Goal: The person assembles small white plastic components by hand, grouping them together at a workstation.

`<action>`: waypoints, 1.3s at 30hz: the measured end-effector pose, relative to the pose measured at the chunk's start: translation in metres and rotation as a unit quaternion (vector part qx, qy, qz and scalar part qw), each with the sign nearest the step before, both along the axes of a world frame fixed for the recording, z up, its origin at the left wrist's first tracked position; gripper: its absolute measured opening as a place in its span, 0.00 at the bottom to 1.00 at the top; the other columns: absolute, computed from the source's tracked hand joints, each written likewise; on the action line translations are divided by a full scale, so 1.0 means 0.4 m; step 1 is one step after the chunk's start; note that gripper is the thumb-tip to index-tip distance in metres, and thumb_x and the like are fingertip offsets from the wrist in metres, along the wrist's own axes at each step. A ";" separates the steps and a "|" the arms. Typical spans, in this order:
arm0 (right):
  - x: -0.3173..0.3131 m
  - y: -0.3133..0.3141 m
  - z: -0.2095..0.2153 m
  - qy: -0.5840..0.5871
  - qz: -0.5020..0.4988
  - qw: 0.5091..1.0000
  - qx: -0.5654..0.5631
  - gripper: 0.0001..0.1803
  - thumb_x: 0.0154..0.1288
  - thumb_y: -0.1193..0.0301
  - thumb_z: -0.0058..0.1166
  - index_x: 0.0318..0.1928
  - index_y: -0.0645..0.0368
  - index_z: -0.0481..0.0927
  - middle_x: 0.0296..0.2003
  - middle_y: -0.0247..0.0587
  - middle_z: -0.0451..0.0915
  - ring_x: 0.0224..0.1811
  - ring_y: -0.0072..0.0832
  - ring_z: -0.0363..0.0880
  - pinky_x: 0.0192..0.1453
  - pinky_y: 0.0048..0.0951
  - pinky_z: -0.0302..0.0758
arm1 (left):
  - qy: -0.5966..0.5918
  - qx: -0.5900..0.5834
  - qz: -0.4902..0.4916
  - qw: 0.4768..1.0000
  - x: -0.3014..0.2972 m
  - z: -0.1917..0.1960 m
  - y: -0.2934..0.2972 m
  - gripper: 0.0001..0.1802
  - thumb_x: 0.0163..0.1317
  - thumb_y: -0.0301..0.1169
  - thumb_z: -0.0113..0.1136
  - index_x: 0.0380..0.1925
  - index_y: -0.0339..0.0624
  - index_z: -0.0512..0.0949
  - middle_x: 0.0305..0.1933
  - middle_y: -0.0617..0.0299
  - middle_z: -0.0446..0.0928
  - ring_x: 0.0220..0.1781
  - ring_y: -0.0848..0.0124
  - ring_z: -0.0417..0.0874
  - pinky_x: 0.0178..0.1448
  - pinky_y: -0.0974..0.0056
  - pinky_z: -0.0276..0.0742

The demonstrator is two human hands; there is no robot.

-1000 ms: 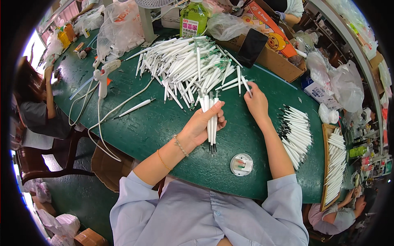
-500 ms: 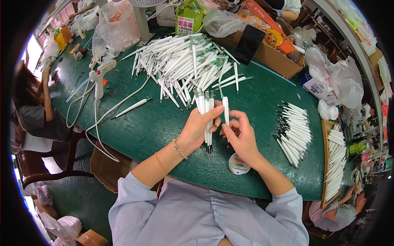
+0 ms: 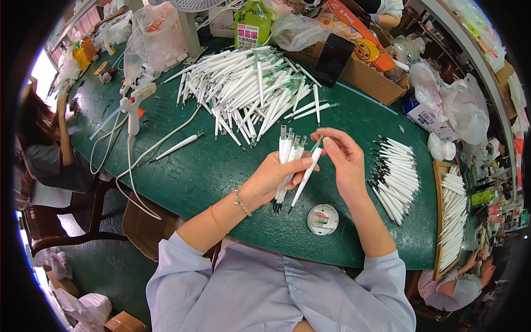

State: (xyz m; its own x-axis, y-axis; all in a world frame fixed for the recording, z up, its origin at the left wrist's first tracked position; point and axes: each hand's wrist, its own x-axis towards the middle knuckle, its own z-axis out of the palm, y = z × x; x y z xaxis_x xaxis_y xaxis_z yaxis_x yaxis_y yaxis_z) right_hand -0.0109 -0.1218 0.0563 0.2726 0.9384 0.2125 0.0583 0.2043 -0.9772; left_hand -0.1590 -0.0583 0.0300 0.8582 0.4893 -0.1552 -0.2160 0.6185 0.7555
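Observation:
A bunch of slim white pen-like sticks [image 3: 285,180], with clear ends up and dark tips down, is gripped in my left hand [image 3: 271,176]. One more white stick [image 3: 303,185] leans apart from the bunch, its shaft against my left fingertips. At its green upper end, the fingers of my right hand [image 3: 345,157] are bent closed around it; they partly hide that end. A small round white dish [image 3: 322,219] with something reddish and green in it lies below my right hand. Beyond my hands spreads a large pile of the same sticks [image 3: 243,88].
A row of white sticks [image 3: 398,180] lies to the right, beside a wooden tray [image 3: 438,221] of more. At left are a white glue gun [image 3: 133,105], its cable and a lone stick [image 3: 177,148]. A phone [image 3: 333,60], carton [image 3: 376,86] and green bottle [image 3: 253,25] stand behind.
My right hand has moved up and right, from the lone stick's shaft to its green end. That stick now tilts, its dark tip toward lower left. The bunch in my left hand leans more rightward.

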 end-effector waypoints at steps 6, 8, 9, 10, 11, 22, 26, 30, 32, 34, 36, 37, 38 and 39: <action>0.008 -0.004 0.000 0.057 0.003 0.998 -0.014 0.12 0.60 0.69 0.49 0.43 0.61 0.73 0.36 0.37 0.77 0.38 0.19 0.72 0.40 0.19 0.67 | -0.003 -0.006 -0.023 1.000 -0.001 0.003 -0.001 0.19 0.54 0.33 0.57 0.42 0.31 0.71 0.32 0.59 0.76 0.18 0.85 0.68 0.17 0.80 0.62; -0.003 -0.007 0.013 0.069 0.009 0.997 -0.026 0.10 0.60 0.69 0.49 0.40 0.61 0.74 0.35 0.37 0.77 0.37 0.19 0.72 0.40 0.19 0.67 | 0.001 -0.005 -0.022 1.000 0.000 0.006 -0.002 0.16 0.55 0.32 0.55 0.40 0.32 0.72 0.32 0.60 0.76 0.17 0.84 0.67 0.17 0.80 0.61; -0.006 -0.008 0.017 0.081 0.016 0.996 -0.037 0.09 0.59 0.69 0.50 0.38 0.61 0.75 0.34 0.37 0.77 0.37 0.18 0.73 0.39 0.19 0.68 | 0.005 -0.004 -0.020 1.000 0.000 0.006 -0.003 0.14 0.56 0.32 0.54 0.38 0.33 0.72 0.31 0.61 0.76 0.17 0.84 0.66 0.17 0.80 0.60; -0.004 -0.008 0.014 0.081 0.015 0.996 -0.036 0.09 0.59 0.69 0.50 0.38 0.61 0.75 0.34 0.37 0.77 0.37 0.18 0.73 0.39 0.19 0.68 | 0.005 -0.004 -0.021 1.000 0.000 0.005 -0.002 0.14 0.56 0.32 0.54 0.38 0.33 0.72 0.31 0.61 0.76 0.17 0.84 0.66 0.17 0.80 0.60; 0.000 -0.009 0.009 0.064 0.016 0.997 -0.046 0.09 0.59 0.69 0.50 0.37 0.61 0.75 0.33 0.37 0.77 0.36 0.18 0.73 0.38 0.19 0.67 | 0.003 -0.006 -0.030 1.000 0.000 0.003 -0.001 0.14 0.56 0.32 0.54 0.39 0.33 0.72 0.31 0.61 0.76 0.17 0.84 0.66 0.17 0.80 0.60; 0.010 -0.014 0.021 0.024 -0.017 0.999 -0.041 0.08 0.58 0.73 0.52 0.37 0.63 0.74 0.30 0.39 0.78 0.34 0.19 0.75 0.42 0.20 0.69 | 0.039 0.050 0.012 0.998 -0.001 0.002 -0.004 0.20 0.53 0.33 0.59 0.42 0.32 0.69 0.27 0.59 0.77 0.15 0.86 0.65 0.15 0.81 0.59; 0.006 -0.022 0.028 0.037 -0.034 0.999 -0.006 0.08 0.57 0.76 0.52 0.38 0.65 0.72 0.29 0.41 0.78 0.34 0.21 0.76 0.44 0.22 0.70 | 0.030 0.038 -0.002 0.999 0.001 0.008 -0.006 0.19 0.54 0.32 0.58 0.42 0.31 0.69 0.29 0.56 0.77 0.14 0.86 0.63 0.15 0.80 0.57; 0.001 -0.025 0.025 0.026 -0.038 0.999 -0.014 0.08 0.56 0.77 0.52 0.38 0.66 0.72 0.28 0.41 0.78 0.33 0.22 0.77 0.42 0.22 0.71 | 0.035 0.065 -0.012 0.997 0.002 0.011 -0.009 0.18 0.54 0.32 0.57 0.41 0.29 0.70 0.30 0.54 0.78 0.13 0.86 0.61 0.14 0.80 0.55; -0.001 -0.024 0.019 0.035 -0.032 0.999 -0.013 0.08 0.56 0.77 0.52 0.37 0.66 0.72 0.28 0.41 0.78 0.32 0.22 0.77 0.41 0.21 0.72 | 0.037 0.069 -0.015 0.997 0.001 0.014 -0.011 0.18 0.55 0.32 0.56 0.41 0.29 0.70 0.30 0.54 0.78 0.12 0.86 0.61 0.14 0.80 0.55; 0.000 -0.026 0.018 0.044 -0.027 0.999 -0.012 0.08 0.56 0.77 0.52 0.37 0.66 0.72 0.28 0.41 0.78 0.32 0.21 0.77 0.40 0.21 0.72 | 0.037 0.072 -0.018 0.997 0.002 0.018 -0.013 0.18 0.55 0.32 0.56 0.41 0.29 0.70 0.30 0.54 0.78 0.12 0.86 0.61 0.14 0.80 0.55; 0.001 -0.026 0.019 0.050 -0.022 0.998 -0.011 0.08 0.56 0.77 0.52 0.37 0.65 0.72 0.28 0.40 0.78 0.31 0.20 0.77 0.39 0.20 0.72 | 0.025 0.054 -0.019 0.998 0.003 0.020 -0.015 0.18 0.55 0.32 0.56 0.41 0.29 0.70 0.29 0.54 0.78 0.12 0.87 0.61 0.15 0.80 0.55; 0.001 -0.025 0.018 0.050 -0.023 0.998 -0.011 0.08 0.56 0.77 0.52 0.37 0.65 0.72 0.28 0.40 0.78 0.31 0.20 0.77 0.39 0.20 0.72 | 0.025 0.054 -0.020 0.998 0.002 0.019 -0.015 0.18 0.55 0.32 0.56 0.41 0.29 0.70 0.29 0.54 0.78 0.12 0.87 0.61 0.15 0.80 0.55; 0.000 -0.024 0.016 0.048 -0.021 0.999 -0.013 0.07 0.56 0.77 0.52 0.36 0.65 0.73 0.28 0.40 0.78 0.31 0.20 0.77 0.38 0.20 0.71 | 0.025 0.052 -0.020 0.998 0.001 0.017 -0.013 0.17 0.55 0.31 0.56 0.41 0.29 0.70 0.29 0.55 0.78 0.12 0.87 0.61 0.15 0.80 0.55; -0.001 -0.024 0.015 0.046 -0.020 0.999 -0.015 0.07 0.56 0.77 0.52 0.36 0.65 0.73 0.27 0.39 0.78 0.30 0.19 0.76 0.38 0.19 0.71 | 0.024 0.050 -0.020 0.998 0.000 0.017 -0.014 0.17 0.55 0.31 0.55 0.41 0.29 0.70 0.30 0.55 0.78 0.12 0.87 0.61 0.15 0.80 0.55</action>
State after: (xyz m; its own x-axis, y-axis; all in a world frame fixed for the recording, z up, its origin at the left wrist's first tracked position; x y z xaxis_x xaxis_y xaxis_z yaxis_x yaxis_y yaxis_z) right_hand -0.0114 -0.1313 0.0622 0.3264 0.9322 0.1567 -0.0243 0.1740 -0.9844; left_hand -0.1590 -0.0638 0.0366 0.8705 0.4691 -0.1487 -0.1545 0.5475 0.8224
